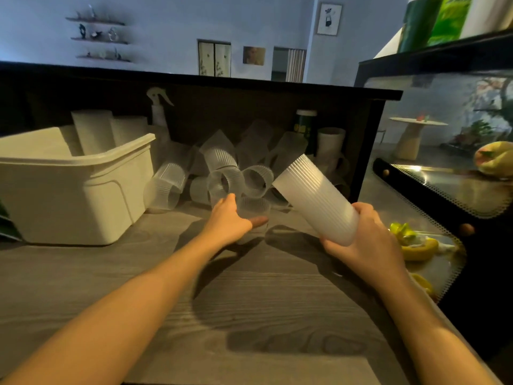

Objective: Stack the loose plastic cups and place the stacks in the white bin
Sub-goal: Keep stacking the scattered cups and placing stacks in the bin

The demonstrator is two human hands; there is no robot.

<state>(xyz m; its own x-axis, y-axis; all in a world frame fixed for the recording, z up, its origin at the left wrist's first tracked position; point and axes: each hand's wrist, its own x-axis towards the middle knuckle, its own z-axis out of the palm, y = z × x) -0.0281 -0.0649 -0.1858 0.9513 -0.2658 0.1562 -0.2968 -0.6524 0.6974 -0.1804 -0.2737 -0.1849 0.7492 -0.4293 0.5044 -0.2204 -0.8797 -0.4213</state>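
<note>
A: We see right hand gripping a tilted stack of cups, rims pointing up-left.
B: Left hand grips a single cup at the loose pile. White bin sits left, stacks inside.

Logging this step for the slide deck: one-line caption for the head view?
Right hand holds a tilted cup stack while left hand grips a loose ribbed cup beside the white bin.
</note>
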